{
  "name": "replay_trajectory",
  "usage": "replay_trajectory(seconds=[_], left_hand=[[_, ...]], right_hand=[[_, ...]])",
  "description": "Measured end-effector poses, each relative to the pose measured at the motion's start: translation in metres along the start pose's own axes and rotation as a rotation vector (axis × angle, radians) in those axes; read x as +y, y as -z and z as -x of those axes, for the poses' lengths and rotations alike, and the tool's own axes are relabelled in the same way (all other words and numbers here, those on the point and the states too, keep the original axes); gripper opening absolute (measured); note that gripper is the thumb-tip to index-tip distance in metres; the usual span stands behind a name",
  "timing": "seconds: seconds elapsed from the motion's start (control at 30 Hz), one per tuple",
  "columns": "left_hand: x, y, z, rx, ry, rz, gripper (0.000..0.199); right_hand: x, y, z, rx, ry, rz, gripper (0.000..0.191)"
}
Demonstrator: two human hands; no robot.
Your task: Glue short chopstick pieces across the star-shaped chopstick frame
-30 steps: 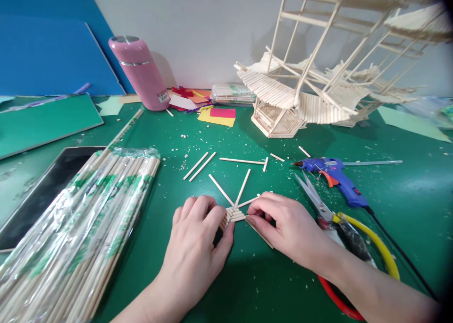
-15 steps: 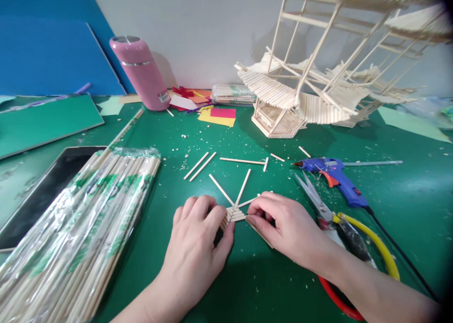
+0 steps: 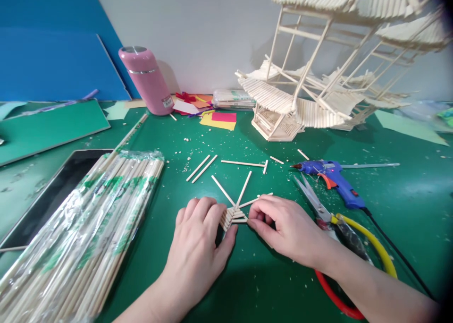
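At the near side of the speckled green tabletop [image 3: 258, 276], I have both bare hands in clear view on my feed. The left hand [image 3: 200, 238] has thumb and forefinger closed about the left edge of a small fan-shaped piece of pale wooden sticks [image 3: 231, 213], steadying it flat; what its other fingers do underneath, I cannot tell. Three spokes spread from the piece, and short slats fill the near sections. The right hand [image 3: 288, 231] pinches the end of a short, pale, round stick [image 3: 239, 221] between thumb and forefinger, just beside the nearest slat.

I judge the step in hand to be fitting this slat to the row. The next move calls for sliding it parallel against its neighbour, with the left grip kept firm so the spokes stay put. Whether it carries glue, I cannot make out.

To the left lies a clear-plastic bundle of long pale wooden sticks [image 3: 92, 224], partly over a flat dark slab with a light rim [image 3: 56, 195]. On the right, scissors with yellow and red handles [image 3: 323, 212] lie open under the right forearm, near a blue glue gun with an orange trigger [image 3: 334, 174].

Beyond the hands, I see a loose pair of thin pale sticks [image 3: 204, 169]. Farther back stand a pink metal-banded flask [image 3: 148, 82] and a tall, roofed pale-stick model [image 3: 316, 113].
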State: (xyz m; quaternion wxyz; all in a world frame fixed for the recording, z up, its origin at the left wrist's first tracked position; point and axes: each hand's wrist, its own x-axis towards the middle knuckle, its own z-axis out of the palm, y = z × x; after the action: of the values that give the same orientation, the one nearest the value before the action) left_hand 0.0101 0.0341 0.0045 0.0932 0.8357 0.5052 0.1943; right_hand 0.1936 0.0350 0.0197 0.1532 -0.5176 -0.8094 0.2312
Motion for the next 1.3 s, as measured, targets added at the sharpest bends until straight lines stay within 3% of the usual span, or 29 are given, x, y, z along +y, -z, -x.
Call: replay_trajectory(seconds=[0.47,1.3], left_hand=[[0.012,0.005,0.007,0.108,-0.126,0.173,0.015],[0.010,0.007,0.009,0.081,-0.171,0.264,0.014]], right_hand=[[-0.012,0.013,0.005,0.003,0.050,-0.022,0.011],[-0.014,0.016,0.004,-0.020,0.073,-0.155,0.003]])
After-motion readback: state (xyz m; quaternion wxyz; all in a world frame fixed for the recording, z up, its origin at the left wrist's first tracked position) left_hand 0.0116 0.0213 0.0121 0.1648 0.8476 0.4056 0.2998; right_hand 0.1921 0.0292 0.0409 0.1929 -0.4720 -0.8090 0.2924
